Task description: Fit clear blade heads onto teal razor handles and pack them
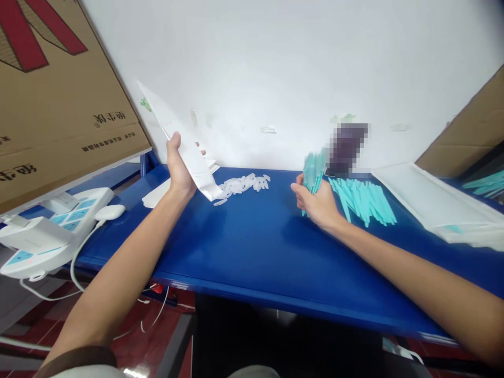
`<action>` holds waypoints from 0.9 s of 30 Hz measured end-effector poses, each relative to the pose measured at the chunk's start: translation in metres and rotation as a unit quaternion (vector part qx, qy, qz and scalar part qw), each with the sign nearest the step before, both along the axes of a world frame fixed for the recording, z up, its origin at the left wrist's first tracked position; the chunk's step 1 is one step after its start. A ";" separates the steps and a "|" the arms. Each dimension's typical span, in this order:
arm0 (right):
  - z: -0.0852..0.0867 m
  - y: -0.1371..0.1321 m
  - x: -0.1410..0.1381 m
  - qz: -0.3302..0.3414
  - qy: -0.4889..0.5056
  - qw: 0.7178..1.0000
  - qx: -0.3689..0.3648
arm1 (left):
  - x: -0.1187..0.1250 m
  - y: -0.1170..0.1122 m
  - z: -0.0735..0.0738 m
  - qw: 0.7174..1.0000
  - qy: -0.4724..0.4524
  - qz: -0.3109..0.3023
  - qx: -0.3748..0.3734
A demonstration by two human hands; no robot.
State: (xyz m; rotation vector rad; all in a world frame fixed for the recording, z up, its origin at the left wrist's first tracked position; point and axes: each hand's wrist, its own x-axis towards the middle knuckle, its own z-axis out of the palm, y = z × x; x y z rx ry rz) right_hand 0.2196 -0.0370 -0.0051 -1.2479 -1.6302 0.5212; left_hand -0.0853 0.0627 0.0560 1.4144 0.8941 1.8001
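My left hand [181, 170] is raised above the left part of the blue table, its fingers wrapped round a flat white paper bag [192, 160]. The bag stands tilted, its lower end close to a loose pile of small translucent white plastic pieces [242, 185]. On the right, my right hand [317, 202] grips an upright bundle of thin teal plastic sticks [314, 170], slightly blurred at the top. More teal sticks [364, 202] lie in a spread heap just right of that hand. Their exact kind cannot be made out.
A white tray [437, 202] lies on the right of the blue table [244, 252]. More white paper [157, 194] rests behind my left forearm. A white power strip [74, 220] with chargers and cables sits at the left, below a large cardboard box [59, 105]. A pixelated dark object [348, 147] leans against the wall.
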 end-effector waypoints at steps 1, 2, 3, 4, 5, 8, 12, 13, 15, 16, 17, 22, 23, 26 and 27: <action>-0.004 0.000 -0.001 -0.014 0.038 0.999 -0.016 | 0.005 -0.003 -0.002 0.999 -0.023 -0.018 -0.018; -0.007 0.000 -0.002 -0.028 0.065 0.997 -0.032 | 0.009 -0.006 -0.004 0.998 -0.023 -0.047 -0.036; -0.009 -0.001 -0.002 -0.040 0.078 0.995 -0.046 | 0.013 -0.010 -0.006 0.996 -0.012 -0.076 -0.049; -0.009 -0.002 -0.003 -0.043 0.072 0.995 -0.056 | 0.016 -0.014 -0.008 0.993 0.001 -0.101 -0.057; -0.007 -0.005 -0.003 -0.041 0.054 0.996 -0.059 | 0.020 -0.018 -0.009 0.991 0.008 -0.123 -0.062; 0.003 -0.015 -0.009 -0.012 -0.043 0.999 -0.022 | 0.029 -0.025 -0.013 0.983 -0.025 -0.162 -0.080; 0.019 -0.027 -0.023 0.048 -0.166 0.985 -0.006 | 0.045 -0.025 -0.018 0.966 -0.166 -0.158 -0.116; 0.023 -0.029 -0.026 0.055 -0.198 0.978 -0.019 | 0.049 -0.026 -0.018 0.960 -0.200 -0.153 -0.121; 0.029 -0.029 -0.032 0.066 -0.269 0.959 -0.059 | 0.058 -0.030 -0.017 0.947 -0.254 -0.150 -0.129; 0.031 -0.029 -0.035 0.072 -0.302 0.947 -0.080 | 0.062 -0.033 -0.016 0.941 -0.273 -0.150 -0.133; 0.033 -0.029 -0.037 0.077 -0.328 0.936 -0.097 | 0.066 -0.037 -0.016 0.936 -0.287 -0.149 -0.136; 0.053 -0.030 -0.049 0.077 -0.379 0.914 -0.123 | 0.092 -0.059 -0.019 0.932 -0.312 -0.126 -0.135; 0.062 -0.030 -0.051 0.075 -0.380 0.914 -0.120 | 0.098 -0.061 -0.020 0.931 -0.316 -0.122 -0.138; 0.099 -0.021 -0.048 0.061 -0.391 0.913 -0.103 | 0.120 -0.064 -0.016 0.919 -0.340 -0.113 -0.164; 0.114 -0.013 -0.044 0.058 -0.417 0.902 -0.098 | 0.128 -0.064 -0.012 0.911 -0.349 -0.119 -0.186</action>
